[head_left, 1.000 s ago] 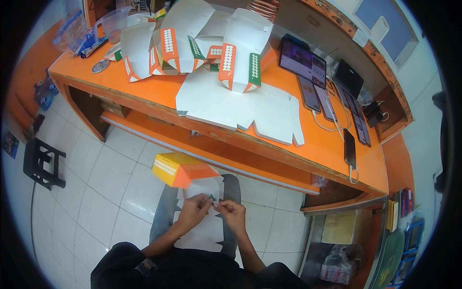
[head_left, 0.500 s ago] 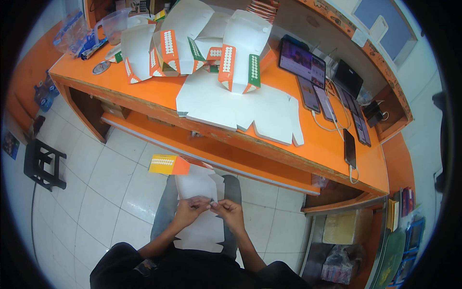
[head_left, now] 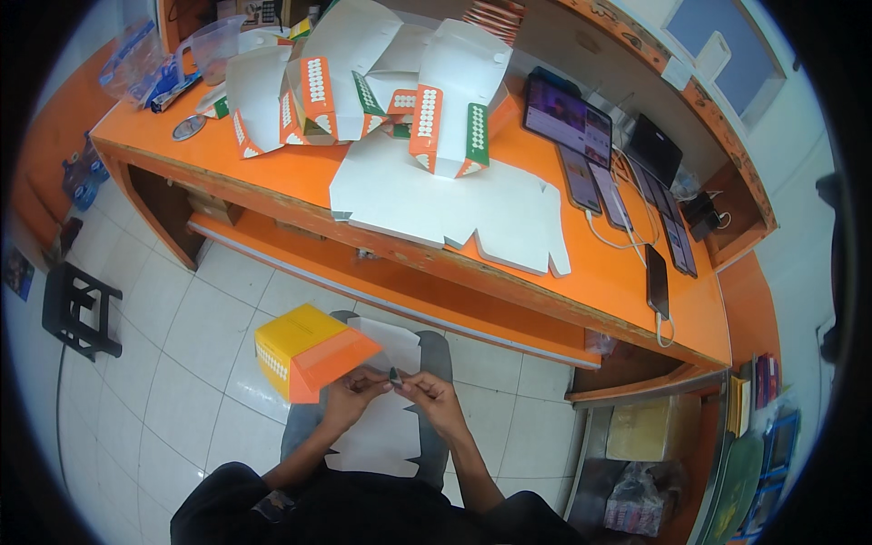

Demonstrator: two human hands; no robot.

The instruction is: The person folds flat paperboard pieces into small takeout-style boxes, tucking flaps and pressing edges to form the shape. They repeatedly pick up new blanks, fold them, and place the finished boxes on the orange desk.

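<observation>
**Both hands pinch one flap of the half-folded box**

The orange and yellow carton (head_left: 304,352) hangs in front of the person's lap, over the tiled floor, below the front edge of the orange surface (head_left: 627,291). Its folded yellow end lies to the left of the hands and its long axis runs from there toward them, ending in a small dark green tab. The left hand (head_left: 350,392) and the right hand (head_left: 427,392) meet at that tab, fingers (head_left: 386,381) closed together on it from either side, nearly touching each other. The left hand is the nearer one to the carton's body. A flat white carton blank (head_left: 386,436) lies on the lap under both hands. More blanks (head_left: 427,195) lie flat on the surface well beyond the carton.
</observation>
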